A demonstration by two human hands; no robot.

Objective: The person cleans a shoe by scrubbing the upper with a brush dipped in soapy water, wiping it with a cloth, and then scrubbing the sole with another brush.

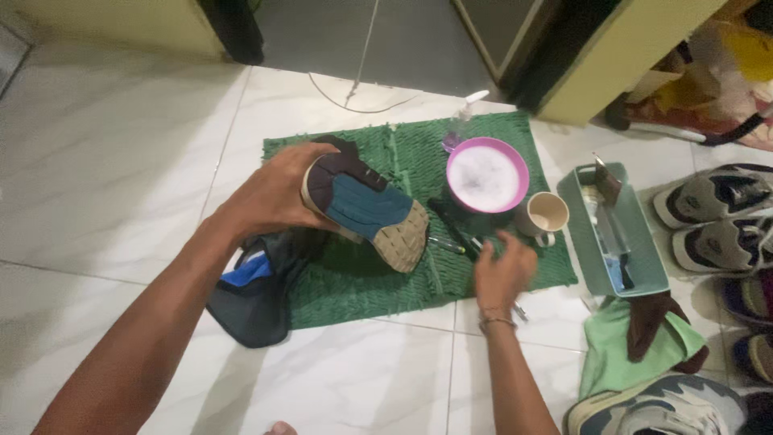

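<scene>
I am looking down at a green bath mat (419, 153) spread on white floor tiles (105, 161). My left hand (270, 197) is wrapped around the heel end of a shoe (366, 209), fingers clenched on it, holding it above the mat's left half with the sole turned up. The sole is dark at the heel, blue in the middle and tan at the toe, and the toe points toward the mat's near edge.

My right hand (503, 270) hangs over the mat's near right corner, fingers loosely curled and pointing down at a dark-handled brush (452, 229) lying on the mat. I cannot tell whether the fingertips touch the brush.

Near the mat's far right corner sits a pink bowl (488, 176) of white foam, with a small clear bottle (460, 129) just behind it. A cream mug (546, 217) stands at the mat's right edge, just beside the bowl. Off the right edge, on the tiles, lies a pale green tray (644, 242) holding tools, with a green cloth (620, 354) and a brown cloth (652, 322) near it. More shoes (717, 197) line the far right.

A dark bag (254, 298) lies across the mat's near left corner. The widest bare tile lies left of the mat and in front of it.
</scene>
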